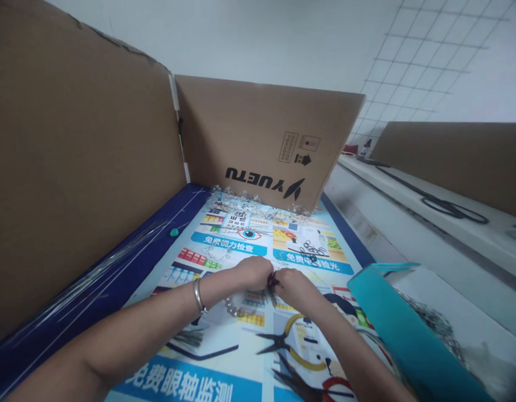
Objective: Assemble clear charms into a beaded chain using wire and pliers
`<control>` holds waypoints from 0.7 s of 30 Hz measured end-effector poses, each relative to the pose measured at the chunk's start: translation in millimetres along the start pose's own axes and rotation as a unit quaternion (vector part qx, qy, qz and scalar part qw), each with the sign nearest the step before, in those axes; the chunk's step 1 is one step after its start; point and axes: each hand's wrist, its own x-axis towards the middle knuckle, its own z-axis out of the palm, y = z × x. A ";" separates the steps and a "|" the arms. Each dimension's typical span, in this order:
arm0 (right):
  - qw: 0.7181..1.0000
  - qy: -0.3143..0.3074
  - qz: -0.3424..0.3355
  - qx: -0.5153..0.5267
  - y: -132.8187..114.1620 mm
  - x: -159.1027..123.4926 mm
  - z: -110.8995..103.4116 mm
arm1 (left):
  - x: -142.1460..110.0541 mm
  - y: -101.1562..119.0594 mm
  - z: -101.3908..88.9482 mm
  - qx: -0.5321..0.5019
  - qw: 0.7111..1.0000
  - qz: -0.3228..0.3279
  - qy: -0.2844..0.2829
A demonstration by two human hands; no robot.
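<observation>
My left hand (pixel 254 272) and my right hand (pixel 292 286) meet over the middle of the printed table cover (pixel 258 379), fingertips pressed together. Both are closed around something small and dark, mostly hidden by the fingers. Thin wire ends (pixel 270 296) show just below the fingers; whether they are held or lie on the cover I cannot tell. Under my left wrist lies a loop of clear beads (pixel 233 308). Nearer to me are yellow-handled pliers (pixel 283 341) with their jaws apart, and a red-handled tool (pixel 297 381), partly cut off by the frame.
Cardboard panels stand at the left (pixel 82 156) and back (pixel 258 134). Clear beaded pieces (pixel 258 204) lie along the back, with dark wire loops (pixel 311 252) nearer. Long wires (pixel 103 268) run along the left edge. A teal box (pixel 409 324) at right holds metal pieces (pixel 436 324).
</observation>
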 end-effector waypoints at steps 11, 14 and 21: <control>0.999 -0.020 0.023 -0.042 -10.1 -2.8 -4.0 | -10.7 2.4 -5.2 0.015 0.999 0.023 0.018; 0.998 -0.022 0.024 -0.049 -13.5 -2.2 -3.7 | -10.9 2.4 -2.8 0.016 0.999 0.037 0.017; 0.998 -0.013 0.031 -0.045 -10.6 -2.3 2.6 | -9.2 -3.6 4.9 0.012 0.998 0.061 0.029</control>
